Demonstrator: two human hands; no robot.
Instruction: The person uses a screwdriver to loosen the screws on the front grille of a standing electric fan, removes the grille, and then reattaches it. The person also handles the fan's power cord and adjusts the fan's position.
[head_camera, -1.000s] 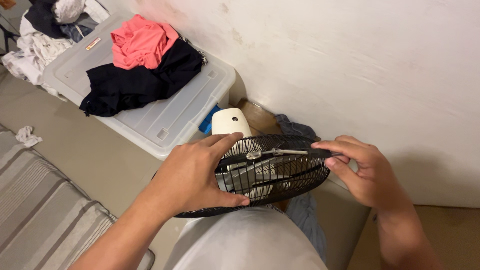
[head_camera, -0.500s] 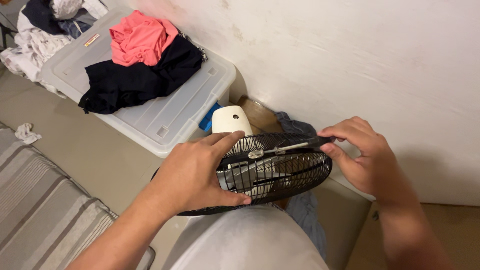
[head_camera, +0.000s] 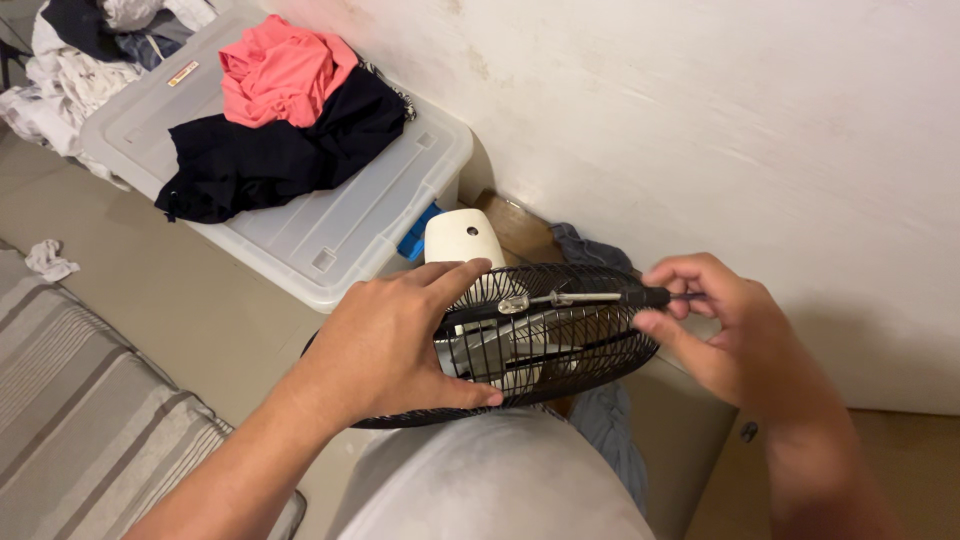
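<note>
Head view. Left hand (head_camera: 385, 345) lies flat on the black wire grille (head_camera: 560, 340) of a fan, fingers spread over the wire, thumb under the near rim. Right hand (head_camera: 725, 325) pinches the dark handle of a screwdriver (head_camera: 590, 297) between thumb and fingers; the shaft lies across the top of the grille, its tip at a small metal clip on the rim. The grille is tilted, resting above the person's lap, just short of the wall. The fan's white motor housing (head_camera: 463, 238) shows behind the grille.

Surface and room: a rough, off-white wall (head_camera: 700, 120) fills the right and top. A beige floor (head_camera: 180, 300) runs along it. A clear plastic bin (head_camera: 330, 235) with a lid stands against the wall, bearing a pink garment (head_camera: 280, 70) and a black garment (head_camera: 270, 150). More clothes (head_camera: 60, 70) are heaped at top left. A grey striped mattress (head_camera: 90, 420) lies at lower left.
</note>
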